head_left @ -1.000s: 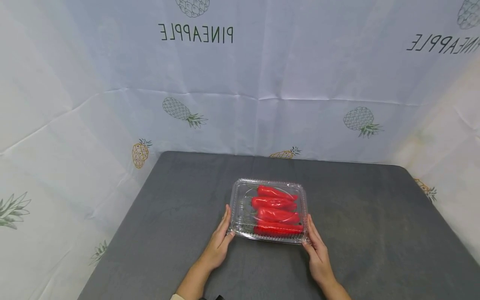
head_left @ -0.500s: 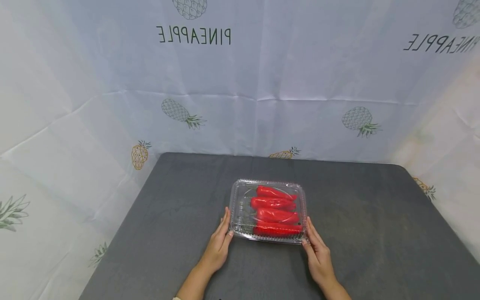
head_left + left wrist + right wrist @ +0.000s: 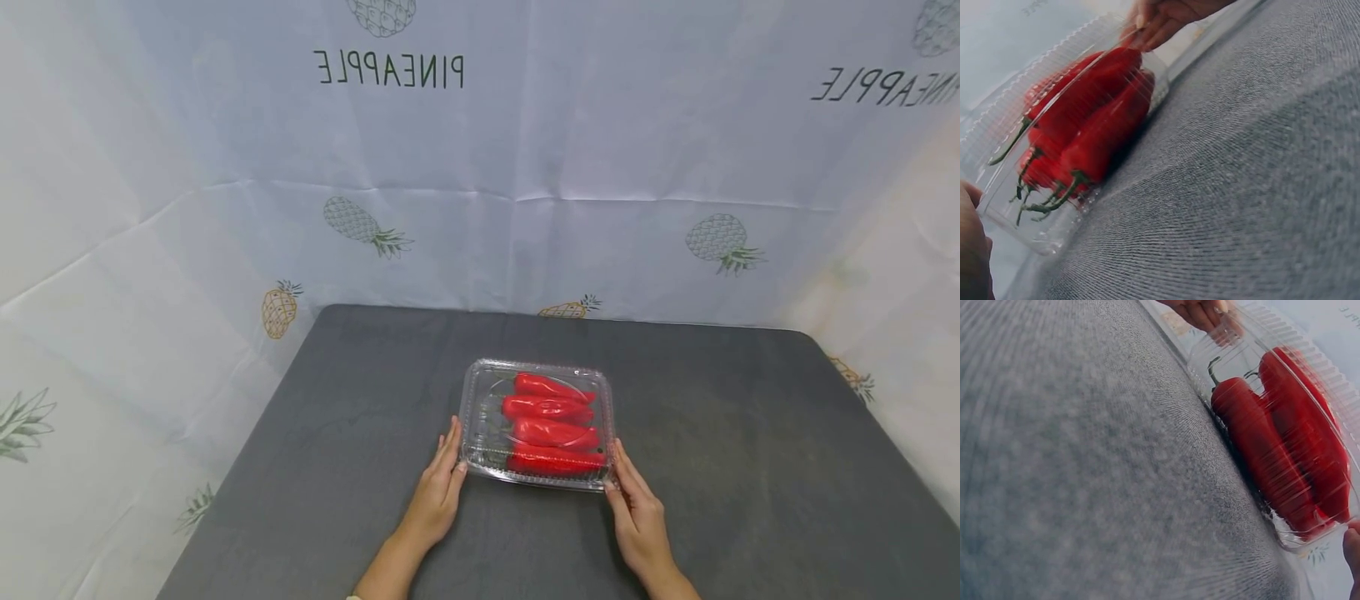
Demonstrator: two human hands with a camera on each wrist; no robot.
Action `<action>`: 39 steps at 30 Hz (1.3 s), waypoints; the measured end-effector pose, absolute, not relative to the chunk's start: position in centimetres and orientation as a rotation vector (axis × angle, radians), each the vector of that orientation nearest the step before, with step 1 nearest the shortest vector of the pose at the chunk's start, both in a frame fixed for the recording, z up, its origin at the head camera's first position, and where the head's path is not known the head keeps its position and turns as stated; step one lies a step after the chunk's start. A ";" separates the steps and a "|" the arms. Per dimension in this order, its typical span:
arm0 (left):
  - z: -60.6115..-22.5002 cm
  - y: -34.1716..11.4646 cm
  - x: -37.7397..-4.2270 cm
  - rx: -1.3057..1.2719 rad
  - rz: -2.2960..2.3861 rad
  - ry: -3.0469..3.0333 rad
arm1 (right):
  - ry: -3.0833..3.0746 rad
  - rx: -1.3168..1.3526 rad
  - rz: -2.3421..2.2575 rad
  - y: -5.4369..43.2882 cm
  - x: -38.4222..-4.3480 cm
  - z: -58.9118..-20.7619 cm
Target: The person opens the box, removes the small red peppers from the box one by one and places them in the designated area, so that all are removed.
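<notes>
A clear plastic clamshell box (image 3: pixel 480 412) with a ridged rim sits near the middle of the table, its lid down. Several red peppers (image 3: pixel 553 432) with green stems lie side by side inside it. My left hand (image 3: pixel 435 496) holds the box's left end, thumb at the near corner and fingers along the side. At the opposite end my right hand (image 3: pixel 639 518) grips in the same way. Both wrist views show the box (image 3: pixel 1007 222) low over the cloth, with a thumb at its lid edge; the fingertips under the rim are partly hidden.
A dark grey cloth-covered table (image 3: pixel 337 400) extends around the box on all sides. White curtains (image 3: pixel 480 150) printed with pineapples hang behind it and along both sides.
Both hands have slid down very slightly along the box's ends. The box and peppers stay in practically the same place; the view itself shifts a little.
</notes>
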State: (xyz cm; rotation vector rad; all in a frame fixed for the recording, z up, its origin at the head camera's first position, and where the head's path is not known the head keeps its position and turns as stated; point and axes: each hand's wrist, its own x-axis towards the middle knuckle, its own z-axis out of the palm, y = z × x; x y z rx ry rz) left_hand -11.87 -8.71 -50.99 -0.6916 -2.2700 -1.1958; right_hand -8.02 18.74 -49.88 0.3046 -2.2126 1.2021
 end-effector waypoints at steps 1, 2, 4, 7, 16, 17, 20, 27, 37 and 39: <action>-51.0 -8.7 -11.9 -0.690 -1.189 -2.269 | -2.216 0.289 1.207 18.7 -8.0 -49.9; -51.0 -8.6 -11.9 -0.687 -1.186 -2.269 | -2.222 0.275 1.213 18.8 -8.0 -50.0; -50.9 -8.5 -11.9 -0.683 -1.183 -2.269 | -2.233 0.254 1.220 18.7 -7.9 -50.1; -50.9 -8.5 -11.8 -0.670 -1.188 -2.269 | -2.232 0.238 1.239 18.6 -7.8 -50.2; -51.0 -8.3 -11.6 -0.638 -1.231 -2.267 | -2.121 0.277 1.272 18.6 -8.1 -50.2; -51.0 -8.2 -11.7 -0.633 -1.227 -2.263 | -2.123 0.262 1.273 18.6 -8.1 -50.2; -51.1 -8.1 -11.7 -0.616 -1.206 -2.245 | -2.149 0.227 1.267 18.6 -8.1 -50.1; -51.1 -7.8 -11.8 -0.573 -1.145 -2.215 | -2.223 0.138 1.274 18.4 -8.1 -49.8; -51.0 -7.5 -11.8 -0.529 -1.052 -2.201 | -2.230 0.161 1.223 18.4 -8.1 -49.8; -51.0 -7.5 -11.8 -0.522 -1.044 -2.196 | -2.245 0.146 1.223 18.4 -8.1 -49.8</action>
